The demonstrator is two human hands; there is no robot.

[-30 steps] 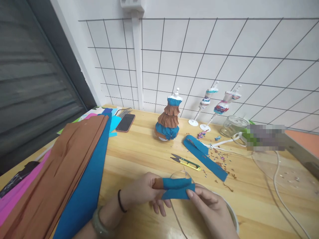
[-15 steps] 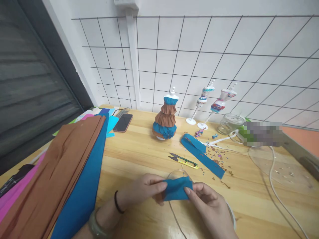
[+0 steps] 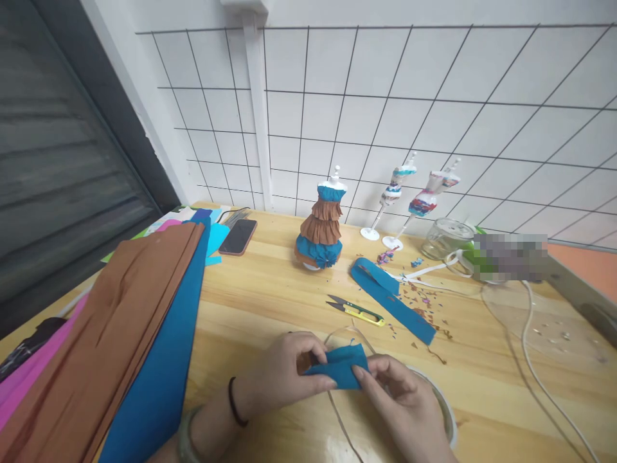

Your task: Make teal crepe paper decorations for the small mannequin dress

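A short piece of teal-blue crepe paper (image 3: pixel 343 368) is held between my two hands low over the table. My left hand (image 3: pixel 282 368) grips its left end between thumb and fingers, where the paper bends into a fold. At the other end, my right hand (image 3: pixel 407 395) pinches the paper, thumb on the near face. A thin brown cord (image 3: pixel 340 421) runs beneath the paper. Yellow-and-black thread snips (image 3: pixel 357 311) lie just beyond, and a longer teal strip (image 3: pixel 393 301) rests looped over at one end. Partly hidden by my right hand is a pale round rim (image 3: pixel 448 408).
A small dress form (image 3: pixel 322 222) in ruffled brown and teal stands at the back. Two white mannequins (image 3: pixel 393 196) lean near a glass jar (image 3: pixel 446 238). Stacked brown crepe sheets (image 3: pixel 110 321) cover the left; a phone (image 3: pixel 238 236) lies beyond. Paper scraps (image 3: pixel 427 305) and a white cable (image 3: pixel 540 360) are right.
My left fingers have shifted onto the paper's upper edge with the thumb below, and its left end now folds instead of lying flat. My right hand keeps its pinch.
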